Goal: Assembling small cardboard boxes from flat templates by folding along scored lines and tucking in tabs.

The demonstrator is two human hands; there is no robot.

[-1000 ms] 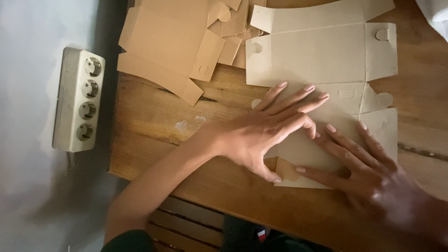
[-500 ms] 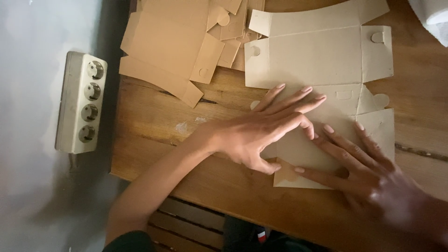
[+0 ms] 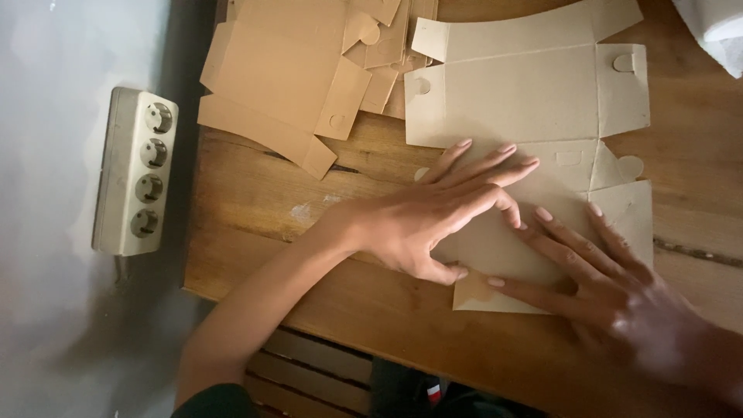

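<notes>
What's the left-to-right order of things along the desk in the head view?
White power strip → stack of brown cardboard blanks → left hand, flat on the pale unfolded box blank → right hand, pressing the same blank → white cloth at the top right corner.

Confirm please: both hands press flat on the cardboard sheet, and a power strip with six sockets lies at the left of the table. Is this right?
Not quite. The power strip has four sockets, not six; the head view shows this. The rest holds: the left hand and right hand both press flat on the cardboard sheet, and the strip lies left of the table.
</notes>
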